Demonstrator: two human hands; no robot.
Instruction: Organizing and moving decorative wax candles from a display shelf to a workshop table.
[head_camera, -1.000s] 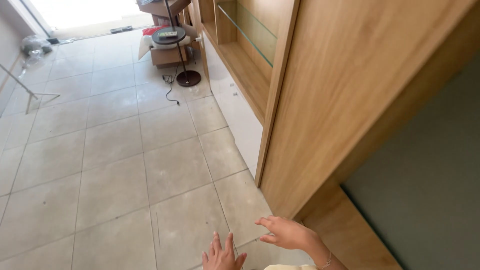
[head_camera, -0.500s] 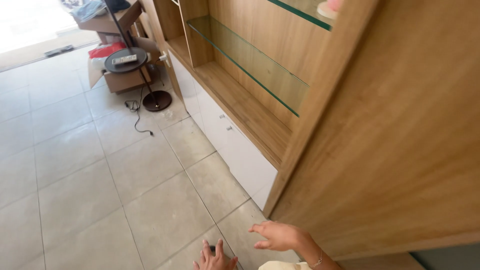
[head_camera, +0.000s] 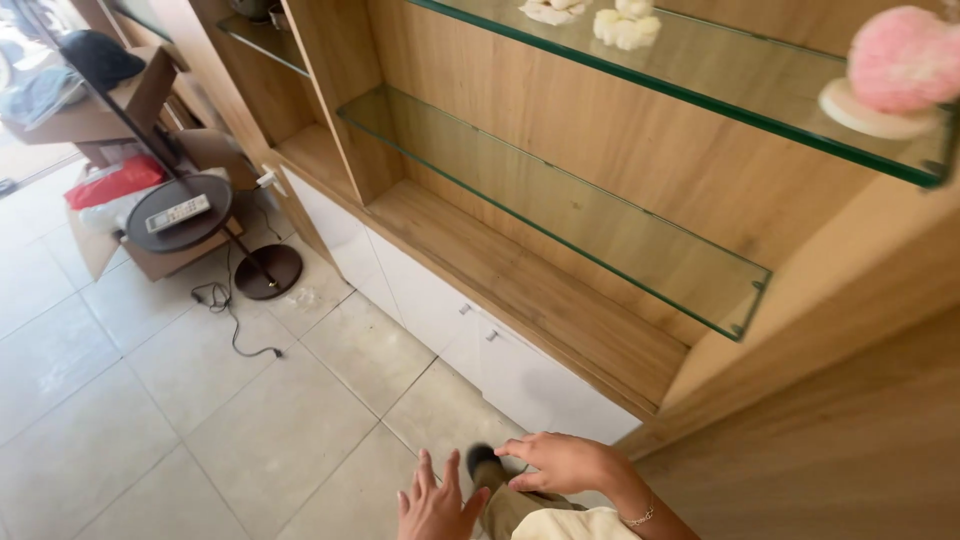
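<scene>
Fingers spread on both hands, nothing pinched or gripped. Left hand (head_camera: 435, 503) low at bottom edge, palm down over pale floor tiles (head_camera: 150, 440). Right hand (head_camera: 565, 463) just beside white cabinet doors (head_camera: 480, 355), apart from them. Nearest above: lower glass shelf (head_camera: 560, 205) in wooden wall unit (head_camera: 620, 140), empty. Judged stiff, slippery, brittle at edges, fairly heavy; best supported from beneath with both palms, never by one corner. Pink ornament (head_camera: 900, 65) on upper shelf, likely light, fragile.

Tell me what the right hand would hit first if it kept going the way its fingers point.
The right hand points leftward, low over the tiled floor. That way looks free; depth is unclear, but the dark shoe lies just below its fingertips.
</scene>
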